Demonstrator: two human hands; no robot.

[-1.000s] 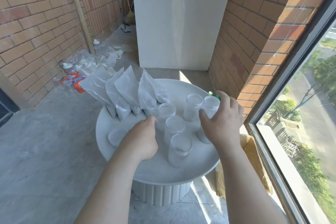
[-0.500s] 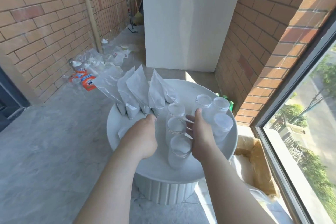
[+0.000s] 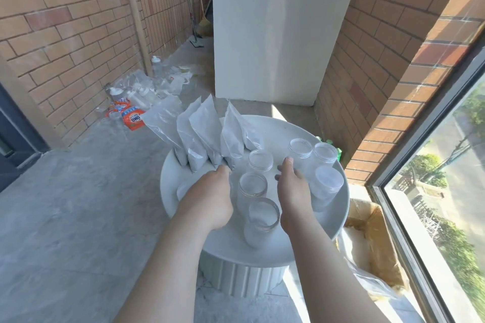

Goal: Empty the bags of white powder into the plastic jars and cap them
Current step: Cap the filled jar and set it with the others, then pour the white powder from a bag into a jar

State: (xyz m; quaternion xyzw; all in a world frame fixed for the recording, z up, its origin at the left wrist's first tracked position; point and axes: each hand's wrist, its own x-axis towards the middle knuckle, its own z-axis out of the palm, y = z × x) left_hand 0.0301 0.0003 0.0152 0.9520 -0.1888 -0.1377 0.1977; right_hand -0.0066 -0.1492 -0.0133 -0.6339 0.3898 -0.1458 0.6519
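Brick balcony, round white desk [image 3: 236, 252]: bags of white powder [image 3: 202, 128] lean at its far left, just beyond the left grip [image 3: 210, 196], whose hold is hidden and cannot be told. Right grip [image 3: 291, 191] lies spread between the plastic jars [image 3: 253, 186].

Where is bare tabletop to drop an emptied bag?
Bare: near rim of the round table, in front of the nearest open jar; also the far strip behind the back jars, right of the powder bags. Crowded: centre, jars packed between left hand and right hand.
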